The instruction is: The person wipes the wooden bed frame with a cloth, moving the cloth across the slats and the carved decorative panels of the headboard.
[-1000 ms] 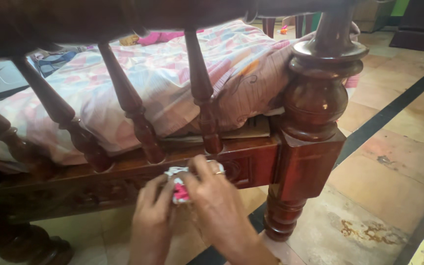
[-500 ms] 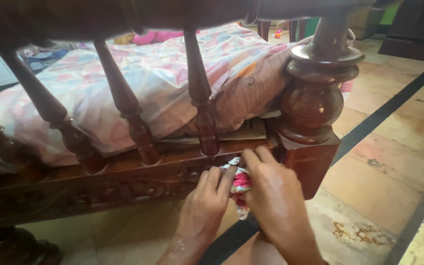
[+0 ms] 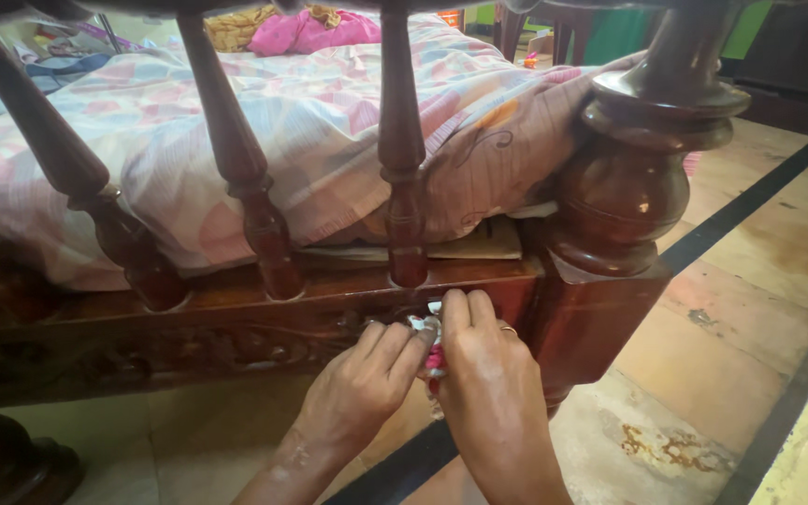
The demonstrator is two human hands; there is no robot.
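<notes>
Both hands press a small pink and white cloth point(image 3: 432, 351) against the carved front rail point(image 3: 236, 341) of a dark red wooden bed footboard. My left hand point(image 3: 362, 383) grips the cloth from the left, fingers curled over it. My right hand point(image 3: 483, 374), with a ring on one finger, covers the cloth from the right, fingertips on the rail just below a turned spindle point(image 3: 402, 150). Most of the cloth is hidden between the hands. The thick corner post point(image 3: 633, 187) stands right beside my right hand.
Turned spindles point(image 3: 236, 159) rise from the rail. Behind them lies a mattress in a pink patterned sheet point(image 3: 310, 122), with flat cardboard point(image 3: 479, 245) under its edge. Tiled floor with dark stripes point(image 3: 750, 201) runs to the right. A pink bundle point(image 3: 306, 30) sits at the bed's far end.
Both hands with the cloth have slid right along the rail, from its middle to just beside the corner post. The view has risen slightly.
</notes>
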